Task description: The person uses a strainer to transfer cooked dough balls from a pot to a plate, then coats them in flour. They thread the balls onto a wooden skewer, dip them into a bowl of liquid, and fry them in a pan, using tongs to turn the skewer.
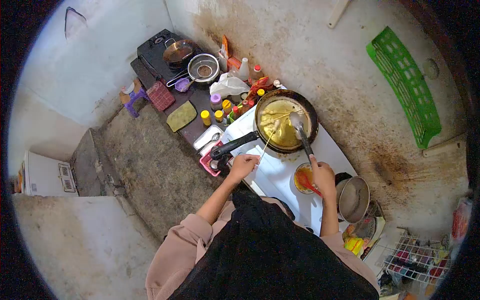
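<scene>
My left hand [244,166] is closed, pinching the thin end of a wooden skewer [266,146]. The skewer's far end, with pale food on it, reaches into a black frying pan [313,112] of yellow oil. Other pale skewered pieces [270,111] lie in the oil. Wrapped around a black handle, my right hand [324,179] holds a metal spatula [301,131]. Its grey head is over the pan and close to the skewered food. Beneath the right hand stands a bowl [299,188] of orange-yellow mixture, with a red spoon [308,183] in it.
The pan's black handle [236,144] points left over the white stove top [280,172]. A grey pot [353,199] stands at the right. Spice bottles [227,106], a strainer [203,68] and a wok [178,51] occupy the left counter. A pink basket [209,164] sits near the left hand.
</scene>
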The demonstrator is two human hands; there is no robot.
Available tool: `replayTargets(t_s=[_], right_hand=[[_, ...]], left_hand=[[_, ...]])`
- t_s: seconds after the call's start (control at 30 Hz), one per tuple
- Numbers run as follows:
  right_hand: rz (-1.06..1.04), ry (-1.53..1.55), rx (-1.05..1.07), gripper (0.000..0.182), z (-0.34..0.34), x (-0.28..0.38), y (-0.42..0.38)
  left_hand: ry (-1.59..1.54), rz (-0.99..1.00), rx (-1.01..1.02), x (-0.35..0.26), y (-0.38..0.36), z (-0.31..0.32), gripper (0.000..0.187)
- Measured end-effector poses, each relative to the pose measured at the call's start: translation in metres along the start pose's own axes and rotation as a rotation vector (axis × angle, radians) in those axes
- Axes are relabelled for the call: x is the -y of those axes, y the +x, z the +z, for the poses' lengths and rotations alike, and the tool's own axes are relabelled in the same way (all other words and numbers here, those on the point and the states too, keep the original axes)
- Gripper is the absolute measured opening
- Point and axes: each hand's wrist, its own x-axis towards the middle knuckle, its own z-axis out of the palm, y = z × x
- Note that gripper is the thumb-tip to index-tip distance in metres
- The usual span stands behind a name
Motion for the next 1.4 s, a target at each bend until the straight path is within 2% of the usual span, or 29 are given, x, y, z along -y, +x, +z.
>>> replayTargets(t_s=[0.03, 0.13, 0.23, 0.33, 0.43, 0.53, 0.73, 0.83, 0.93, 1.03, 1.13, 1.23, 1.33, 1.4], right_hand=[[-0.027, 0.004, -0.01, 0.062, 0.002, 0.0, 0.0], [0.055, 0.16, 0.125, 0.062, -0.006, 0.021, -0.009], [0.16, 0.206, 0.16, 0.068, -0.026, 0.039, -0.017], [0.074, 0.014, 0.026, 0.067, -0.013, 0.013, -0.003], [0.061, 0.02, 0.082, 0.067, -0.007, 0.014, -0.004], [0.018, 0.179, 0.129, 0.064, -0.007, 0.025, -0.012], [0.077, 0.038, 0.06, 0.067, -0.015, 0.023, -0.009], [0.038, -0.058, 0.028, 0.067, -0.013, 0.03, -0.014], [0.06, 0.097, 0.149, 0.067, -0.005, 0.028, -0.011], [0.084, 0.15, 0.056, 0.067, -0.01, 0.026, -0.011], [0.085, -0.034, 0.016, 0.067, -0.016, 0.021, -0.007], [0.052, -0.087, -0.043, 0.067, -0.006, 0.02, -0.007], [0.093, 0.063, 0.174, 0.069, -0.004, 0.025, -0.005], [0.119, 0.14, 0.16, 0.069, -0.011, 0.031, -0.009]], left_hand=[[0.027, -0.005, 0.004, -0.001, -0.001, 0.0, 0.025], [0.028, -0.001, 0.0, 0.001, -0.002, 0.001, 0.025], [0.051, 0.012, -0.019, -0.007, -0.007, 0.002, 0.025], [0.119, 0.087, -0.036, -0.004, -0.009, 0.002, 0.024], [0.09, 0.107, -0.051, -0.002, -0.01, 0.003, 0.023], [0.121, 0.104, -0.057, -0.004, -0.01, 0.004, 0.022], [0.159, 0.104, -0.068, -0.01, -0.014, 0.004, 0.022], [0.148, 0.09, -0.068, -0.009, -0.013, 0.004, 0.022], [0.124, 0.092, -0.059, -0.005, -0.009, 0.004, 0.022], [0.14, 0.098, -0.057, -0.005, -0.01, 0.003, 0.022], [0.149, 0.094, -0.061, -0.006, -0.011, 0.003, 0.023], [0.157, 0.105, -0.066, -0.007, -0.011, 0.002, 0.023], [0.175, 0.034, -0.01, -0.008, -0.009, 0.002, 0.025], [0.149, 0.041, -0.013, -0.006, -0.009, 0.003, 0.025]])
